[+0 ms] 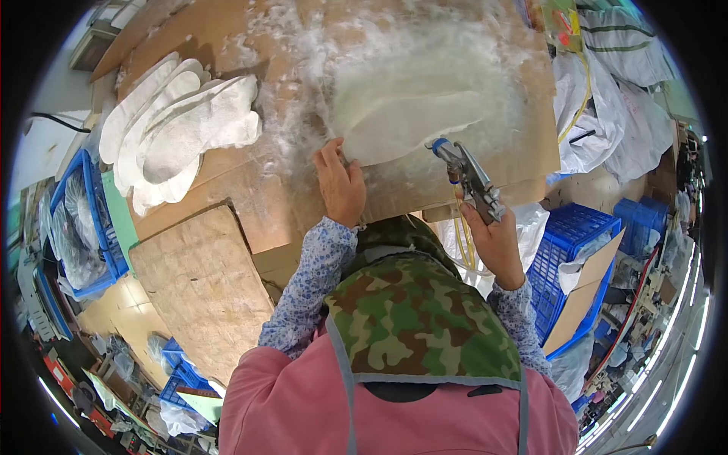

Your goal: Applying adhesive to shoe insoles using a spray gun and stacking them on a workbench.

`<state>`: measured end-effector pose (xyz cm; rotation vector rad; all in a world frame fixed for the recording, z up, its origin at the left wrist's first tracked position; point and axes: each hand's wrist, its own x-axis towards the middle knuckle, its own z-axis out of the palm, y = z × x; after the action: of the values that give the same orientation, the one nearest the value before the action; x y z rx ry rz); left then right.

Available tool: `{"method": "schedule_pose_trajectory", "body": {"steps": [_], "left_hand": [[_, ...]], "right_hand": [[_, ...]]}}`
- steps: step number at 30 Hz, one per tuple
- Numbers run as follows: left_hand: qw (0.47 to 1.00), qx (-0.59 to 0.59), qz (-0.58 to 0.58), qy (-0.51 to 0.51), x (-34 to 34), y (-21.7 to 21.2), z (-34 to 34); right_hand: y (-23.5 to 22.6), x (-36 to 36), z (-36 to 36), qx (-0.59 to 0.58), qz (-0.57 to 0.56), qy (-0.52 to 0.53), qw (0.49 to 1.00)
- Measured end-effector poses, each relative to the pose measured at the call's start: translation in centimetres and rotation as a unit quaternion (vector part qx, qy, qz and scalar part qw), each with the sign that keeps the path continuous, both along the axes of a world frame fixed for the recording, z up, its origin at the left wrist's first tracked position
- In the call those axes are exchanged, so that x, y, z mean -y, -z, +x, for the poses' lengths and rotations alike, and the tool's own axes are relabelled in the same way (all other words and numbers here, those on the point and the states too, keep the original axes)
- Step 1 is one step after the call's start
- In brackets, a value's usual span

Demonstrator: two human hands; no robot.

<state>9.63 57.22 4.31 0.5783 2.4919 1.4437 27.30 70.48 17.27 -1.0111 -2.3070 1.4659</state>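
Note:
A metal spray gun [472, 182] with a blue ring at its nozzle is held in my right hand [497, 243], fingers wrapped round it. Its nozzle points at a thin white insole-shaped piece [409, 125] lying flat on the cardboard-covered table [296, 212]. A whitish haze blurs the surface around this piece. My left hand [341, 189] rests at the piece's near-left end, fingers apart and fingertips at its edge. Several white insole-shaped pieces [182, 121] lie in an overlapping fan at the table's left.
White residue [296, 83] coats the cardboard. Yellow hoses [464, 235] hang below the spray gun. A worn board [201, 284] sits left of me. Blue crates stand at the left [114, 250] and right [565, 250]. White plastic bags [580, 98] bulge beyond the table's right edge.

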Motion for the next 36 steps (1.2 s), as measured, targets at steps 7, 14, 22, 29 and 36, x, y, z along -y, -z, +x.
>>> {"method": "schedule_pose_trajectory", "body": {"steps": [7,14,22,29,36], "left_hand": [[0.953,-0.262,-0.038,0.146,-2.0,-2.4,1.5],[0.923,-0.215,-0.075,0.309,-4.8,-0.7,5.2],[0.921,-0.147,-0.051,0.357,-13.1,0.6,5.7],[0.906,-0.258,-0.057,0.330,-13.8,1.9,6.8],[0.913,-0.252,-0.046,0.316,-14.0,1.9,6.8]], "right_hand": [[0.4,-0.3,0.9,0.099,-0.018,-0.030,0.994],[0.6,-0.6,0.0,0.002,-0.034,-0.007,0.999],[0.0,-1.2,-0.3,0.031,-0.025,-0.037,0.999],[0.0,-2.0,-0.1,0.065,-0.022,-0.031,0.997],[-0.4,-2.7,-0.3,0.048,-0.009,-0.040,0.998]]}}
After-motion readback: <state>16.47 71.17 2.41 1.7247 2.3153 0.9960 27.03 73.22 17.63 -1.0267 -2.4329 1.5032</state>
